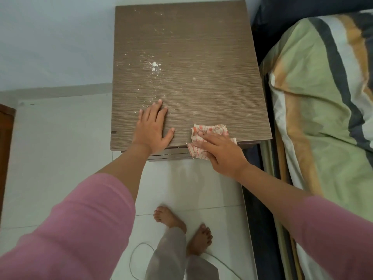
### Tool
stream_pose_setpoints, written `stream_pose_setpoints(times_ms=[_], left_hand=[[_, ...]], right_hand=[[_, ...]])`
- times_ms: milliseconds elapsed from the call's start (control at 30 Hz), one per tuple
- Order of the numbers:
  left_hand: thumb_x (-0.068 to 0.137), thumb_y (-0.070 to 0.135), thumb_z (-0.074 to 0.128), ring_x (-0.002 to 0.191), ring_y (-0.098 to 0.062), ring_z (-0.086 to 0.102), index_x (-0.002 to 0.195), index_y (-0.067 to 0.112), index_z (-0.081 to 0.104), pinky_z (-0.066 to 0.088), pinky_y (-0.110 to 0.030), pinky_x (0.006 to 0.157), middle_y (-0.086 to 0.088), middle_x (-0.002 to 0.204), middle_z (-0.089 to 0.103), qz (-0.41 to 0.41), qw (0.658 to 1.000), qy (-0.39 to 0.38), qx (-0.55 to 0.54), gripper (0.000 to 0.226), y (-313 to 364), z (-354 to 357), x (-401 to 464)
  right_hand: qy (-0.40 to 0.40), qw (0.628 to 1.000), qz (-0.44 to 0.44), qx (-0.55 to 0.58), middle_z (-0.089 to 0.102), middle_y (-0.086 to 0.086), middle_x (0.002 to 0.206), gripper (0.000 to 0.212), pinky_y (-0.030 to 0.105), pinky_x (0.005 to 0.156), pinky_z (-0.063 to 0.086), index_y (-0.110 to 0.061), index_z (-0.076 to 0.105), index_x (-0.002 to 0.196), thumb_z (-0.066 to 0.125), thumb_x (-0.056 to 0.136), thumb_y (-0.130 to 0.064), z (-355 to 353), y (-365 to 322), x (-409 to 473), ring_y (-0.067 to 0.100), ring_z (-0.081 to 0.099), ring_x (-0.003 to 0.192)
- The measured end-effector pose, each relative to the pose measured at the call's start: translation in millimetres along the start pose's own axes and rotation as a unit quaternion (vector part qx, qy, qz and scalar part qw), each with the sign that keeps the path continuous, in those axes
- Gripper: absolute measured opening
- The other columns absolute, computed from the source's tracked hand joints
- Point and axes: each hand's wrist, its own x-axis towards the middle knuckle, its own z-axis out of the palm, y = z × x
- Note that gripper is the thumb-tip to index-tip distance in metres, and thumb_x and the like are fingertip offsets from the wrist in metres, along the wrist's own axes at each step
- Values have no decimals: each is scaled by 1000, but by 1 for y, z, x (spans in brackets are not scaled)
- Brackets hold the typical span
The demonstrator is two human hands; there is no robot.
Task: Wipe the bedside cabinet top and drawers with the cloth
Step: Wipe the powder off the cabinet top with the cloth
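Head view, looking down on the cabinet top [201, 57], brown wood grain. White powder specks [155, 66] scattered over its left-centre and toward the far edge.

Left hand [151, 128]: flat on the top near the front edge, fingers straight and slightly spread, thumb out to the side, holding nothing.

Right hand [222, 152]: pressing down on the cloth [210, 131] at the front right of the top, fingers laid over it. Whether any fingers curl under the fabric cannot be told; the hand covers the middle of the cloth.

Cloth: pale with orange-red marks, crumpled, partly on the top and partly hanging over the front edge.

Drawers: only thin front edges [169, 155] show beneath the overhang; faces hidden.

Bed [323, 98] just right of the cabinet, cut off by frame. Bare feet [199, 239] on white floor tiles [60, 158] below
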Motion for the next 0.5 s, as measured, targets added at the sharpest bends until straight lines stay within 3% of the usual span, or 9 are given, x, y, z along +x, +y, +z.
stream_pose_setpoints(times_ms=[67, 200, 333, 433, 500], left_hand=[[86, 52, 31, 139, -32, 21, 139, 8, 33, 11, -57, 111, -13, 153, 22, -4, 999, -29, 20, 70, 2, 0, 1], [92, 52, 26, 143, -29, 2, 147, 9, 14, 2, -55, 112, -12, 157, 1, -27, 990, -128, 47, 70, 6, -12, 8], [94, 50, 26, 143, -26, -13, 149, 11, -3, -4, -51, 113, -9, 156, -16, -57, 978, -199, 33, 73, 16, -24, 10], [93, 51, 30, 143, -27, -12, 148, 10, 1, -5, -50, 113, -9, 157, -13, -76, 975, -211, -9, 75, 24, -29, 12], [92, 51, 34, 144, -29, 1, 146, 10, 14, -1, -52, 113, -9, 157, 1, -73, 979, -187, -30, 70, 20, -35, 17]], right_hand=[[-25, 999, 13, 32, 58, -3, 129, 40, 46, 86, 51, -28, 55, 127, 41, 91, -17, -11, -7, -1, 25, 53, 118], [-120, 990, 51, 56, 65, 0, 119, 41, 39, 80, 50, -33, 52, 131, 46, 94, -17, -45, -18, 10, 27, 60, 103], [-59, 992, 85, 78, 68, 1, 111, 37, 30, 75, 42, -25, 56, 128, 50, 93, -14, -85, -28, 42, 24, 61, 100], [-45, 994, 76, 68, 68, 2, 109, 36, 31, 74, 42, -23, 57, 127, 51, 93, -14, -106, -32, 76, 25, 61, 98], [-41, 996, 68, 52, 68, 3, 111, 36, 33, 75, 44, -23, 56, 128, 51, 93, -15, -116, -28, 101, 25, 62, 99]])
